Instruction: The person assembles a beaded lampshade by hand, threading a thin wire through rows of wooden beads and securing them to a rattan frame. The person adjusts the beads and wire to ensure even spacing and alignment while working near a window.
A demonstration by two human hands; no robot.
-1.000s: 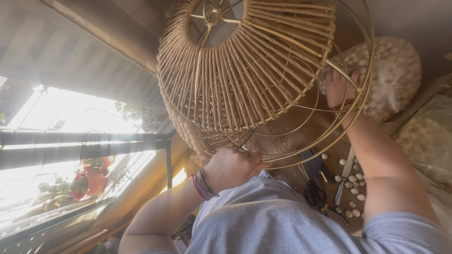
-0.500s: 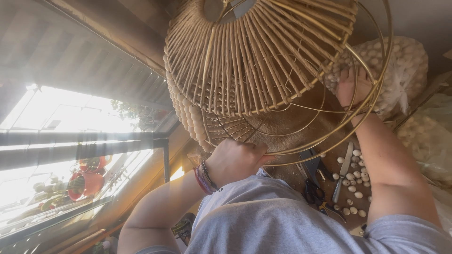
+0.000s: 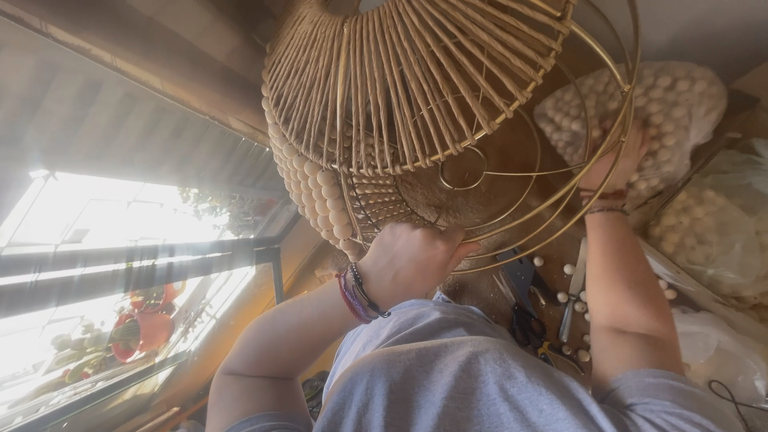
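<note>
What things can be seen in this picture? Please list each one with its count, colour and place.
Wire lampshade frame: one, gold wire wrapped with tan cord, top centre, held up by both hands.
Strings of wooden beads: several rows, pale beige, on the frame's lower left side.
Bags of beads: at least two, clear plastic with beige beads, at the right.
Loose beads: several, pale, on the work surface near the right forearm.
Scissors: one pair, dark handles, on the surface below the frame.
Red pot: one, outside the window, lower left.
Grey shirt: one, bottom centre.
Bracelets: several, red and dark, on the left wrist.
Left hand: under the frame's lower edge.
Right hand: grips the frame's outer ring.
</note>
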